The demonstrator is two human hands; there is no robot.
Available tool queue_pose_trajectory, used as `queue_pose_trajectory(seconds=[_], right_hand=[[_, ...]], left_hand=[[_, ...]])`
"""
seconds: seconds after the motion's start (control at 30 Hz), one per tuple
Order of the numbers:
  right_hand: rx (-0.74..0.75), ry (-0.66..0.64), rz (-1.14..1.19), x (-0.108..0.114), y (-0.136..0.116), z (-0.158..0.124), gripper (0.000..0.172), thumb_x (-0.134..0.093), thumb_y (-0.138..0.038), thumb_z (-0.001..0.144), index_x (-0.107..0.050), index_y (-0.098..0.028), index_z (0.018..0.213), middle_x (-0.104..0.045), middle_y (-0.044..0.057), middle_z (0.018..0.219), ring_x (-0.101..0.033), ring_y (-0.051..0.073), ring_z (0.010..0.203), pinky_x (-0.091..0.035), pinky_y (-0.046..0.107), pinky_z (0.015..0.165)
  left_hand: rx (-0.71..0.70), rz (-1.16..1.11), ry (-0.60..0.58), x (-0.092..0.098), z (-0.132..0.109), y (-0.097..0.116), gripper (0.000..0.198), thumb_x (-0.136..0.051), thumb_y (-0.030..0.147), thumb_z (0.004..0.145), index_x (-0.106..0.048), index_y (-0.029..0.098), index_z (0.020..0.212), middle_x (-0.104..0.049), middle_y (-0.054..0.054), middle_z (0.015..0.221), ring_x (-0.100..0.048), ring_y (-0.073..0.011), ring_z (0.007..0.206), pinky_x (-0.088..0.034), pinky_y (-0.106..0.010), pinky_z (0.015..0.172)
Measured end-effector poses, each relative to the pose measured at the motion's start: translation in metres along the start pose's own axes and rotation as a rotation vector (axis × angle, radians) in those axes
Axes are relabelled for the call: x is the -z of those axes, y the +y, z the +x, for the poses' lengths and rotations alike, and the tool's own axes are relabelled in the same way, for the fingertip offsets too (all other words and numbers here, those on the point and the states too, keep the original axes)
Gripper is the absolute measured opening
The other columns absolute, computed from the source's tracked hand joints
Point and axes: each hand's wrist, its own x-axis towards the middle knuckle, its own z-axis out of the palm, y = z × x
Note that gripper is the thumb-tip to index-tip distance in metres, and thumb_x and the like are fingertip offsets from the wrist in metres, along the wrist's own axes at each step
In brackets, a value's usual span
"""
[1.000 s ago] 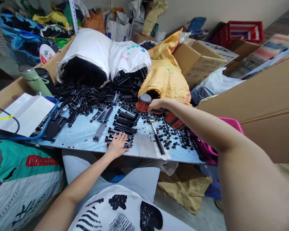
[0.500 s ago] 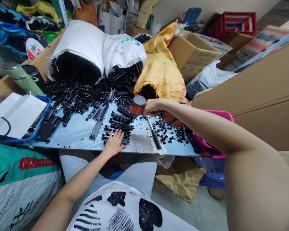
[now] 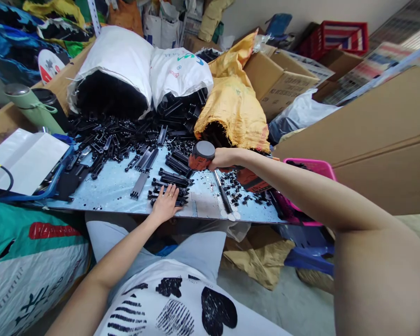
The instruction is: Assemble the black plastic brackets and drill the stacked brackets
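My left hand lies palm down with fingers spread across the near end of a row of long black plastic parts. My right hand is wrapped around an orange-and-black cordless drill, held above the bench. The drill's bit is hidden from view. Under and beside it lies a hammer with a black grip, its head covered by my right hand and the drill. Small black fasteners are scattered to the hammer's right. Flat dark strips rest left of the row.
Two white sacks and a yellow sack spill black parts at the back. A pile of black clips covers the left. A blue tray, a green flask, a pink basket and cardboard boxes surround the bench.
The view has shifted slightly. Within the row, a gap between the farther black parts and those by my left hand looks wider. Both hands stay almost in place.
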Motion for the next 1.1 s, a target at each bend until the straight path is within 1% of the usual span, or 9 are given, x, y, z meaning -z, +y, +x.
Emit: queue_pose_trajectory(seconds=[0.13, 0.33, 0.43, 0.57, 0.67, 0.77, 0.93, 1.0, 1.1], right_hand=[[0.024, 0.024, -0.024, -0.01, -0.003, -0.004, 0.016, -0.068, -0.024, 0.059, -0.063, -0.012, 0.068, -0.055, 0.001, 0.057, -0.05, 0.012, 0.048, -0.037, 0.023, 0.045], [0.09, -0.015, -0.004, -0.02, -0.01, 0.003, 0.012, -0.064, -0.017, 0.057, -0.06, -0.013, 0.067, -0.052, -0.001, 0.054, -0.049, 0.012, 0.049, -0.033, 0.021, 0.042], [0.082, 0.011, -0.031, -0.022, -0.015, -0.007, 0.011, -0.064, -0.018, 0.058, -0.061, -0.013, 0.068, -0.054, 0.001, 0.055, -0.052, 0.014, 0.051, -0.036, 0.022, 0.044], [0.068, 0.05, -0.068, -0.026, -0.022, -0.033, 0.012, -0.063, -0.023, 0.06, -0.064, -0.014, 0.068, -0.054, 0.001, 0.053, -0.054, 0.016, 0.05, -0.038, 0.024, 0.046], [0.084, 0.007, -0.017, -0.03, -0.029, -0.046, 0.012, -0.061, -0.021, 0.059, -0.064, -0.015, 0.069, -0.053, 0.0, 0.051, -0.055, 0.015, 0.049, -0.039, 0.023, 0.045], [0.088, -0.053, 0.023, -0.036, -0.034, -0.045, 0.013, -0.059, -0.019, 0.058, -0.064, -0.015, 0.069, -0.053, -0.001, 0.049, -0.053, 0.014, 0.046, -0.039, 0.023, 0.043], [0.083, -0.03, -0.023, -0.043, -0.041, -0.035, 0.017, -0.061, -0.017, 0.056, -0.066, -0.014, 0.072, -0.055, 0.001, 0.051, -0.054, 0.016, 0.045, -0.038, 0.024, 0.043], [0.063, -0.045, -0.012, -0.043, -0.043, -0.039, 0.018, -0.061, -0.018, 0.059, -0.067, -0.013, 0.076, -0.056, 0.002, 0.052, -0.055, 0.016, 0.047, -0.04, 0.025, 0.046], [0.103, -0.021, -0.072, -0.044, -0.044, -0.053, 0.022, -0.061, -0.023, 0.061, -0.069, -0.015, 0.079, -0.057, 0.002, 0.055, -0.056, 0.016, 0.051, -0.04, 0.025, 0.048]], left_hand=[[0.0, -0.005, 0.019, -0.003, 0.0, -0.001, 0.07, -0.04, 0.052, 0.088, -0.031, 0.009, 0.143, -0.026, -0.017, 0.149, -0.016, -0.0293, 0.141, -0.007, -0.049, 0.114], [-0.018, -0.023, 0.043, -0.005, 0.0, -0.001, 0.07, -0.043, 0.05, 0.088, -0.032, 0.005, 0.141, -0.029, -0.019, 0.148, -0.019, -0.0311, 0.14, -0.008, -0.05, 0.114], [-0.007, -0.025, 0.046, -0.004, 0.0, -0.001, 0.069, -0.044, 0.049, 0.088, -0.034, 0.005, 0.14, -0.031, -0.019, 0.147, -0.021, -0.0314, 0.139, -0.01, -0.05, 0.113], [-0.016, -0.024, 0.043, -0.003, -0.001, -0.001, 0.067, -0.044, 0.047, 0.088, -0.034, 0.006, 0.14, -0.031, -0.019, 0.147, -0.022, -0.0309, 0.138, -0.011, -0.05, 0.113], [-0.014, -0.021, 0.062, -0.003, -0.001, 0.0, 0.067, -0.046, 0.046, 0.087, -0.034, 0.006, 0.14, -0.032, -0.02, 0.146, -0.022, -0.0308, 0.139, -0.011, -0.05, 0.113], [-0.013, -0.025, 0.079, -0.003, -0.002, 0.0, 0.068, -0.047, 0.045, 0.087, -0.034, 0.006, 0.14, -0.032, -0.02, 0.146, -0.021, -0.0309, 0.139, -0.01, -0.049, 0.113], [-0.026, -0.013, 0.08, -0.003, -0.003, 0.0, 0.067, -0.049, 0.044, 0.086, -0.035, 0.007, 0.139, -0.031, -0.02, 0.147, -0.021, -0.0307, 0.139, -0.011, -0.049, 0.113], [-0.023, -0.006, 0.081, -0.002, -0.003, 0.0, 0.067, -0.05, 0.044, 0.086, -0.036, 0.006, 0.139, -0.031, -0.02, 0.147, -0.022, -0.0311, 0.139, -0.011, -0.049, 0.113], [-0.02, -0.007, 0.083, -0.002, -0.003, 0.0, 0.068, -0.051, 0.045, 0.085, -0.037, 0.005, 0.138, -0.032, -0.021, 0.146, -0.024, -0.0316, 0.138, -0.013, -0.049, 0.113]])
